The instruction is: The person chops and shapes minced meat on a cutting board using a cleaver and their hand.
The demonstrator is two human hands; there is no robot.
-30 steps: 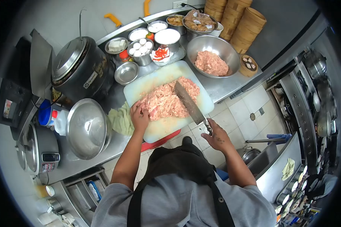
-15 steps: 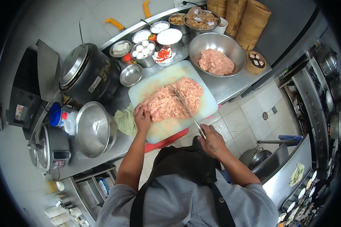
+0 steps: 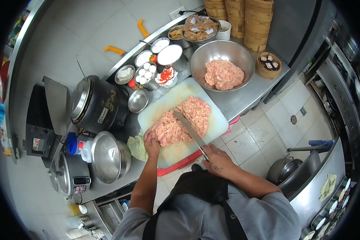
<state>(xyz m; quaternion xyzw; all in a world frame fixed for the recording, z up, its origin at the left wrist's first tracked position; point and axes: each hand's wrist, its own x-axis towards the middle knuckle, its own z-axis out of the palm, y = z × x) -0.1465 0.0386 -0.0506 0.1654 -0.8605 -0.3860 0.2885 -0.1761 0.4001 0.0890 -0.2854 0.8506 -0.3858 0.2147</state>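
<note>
Pale pink minced meat (image 3: 170,130), one heap, on the middle of a whitish cutting board (image 3: 180,91). Cleaver (image 3: 192,131), one, blade slanting across the heap; handle closed in the right hand (image 3: 219,161), fingers wrapped round it. Left hand (image 3: 151,145), fingers bent, against the heap's near left edge; whether it grips any, I cannot tell. Green cloth (image 3: 137,149), crumpled, just left of the board. Steel bowl (image 3: 224,50), beyond the board, far right, holding a second pink mound (image 3: 224,75).

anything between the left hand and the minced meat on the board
Nothing visible: the left hand is at the left end of the minced meat, seemingly touching it. The cleaver, in the right hand, lies farther right.
</note>
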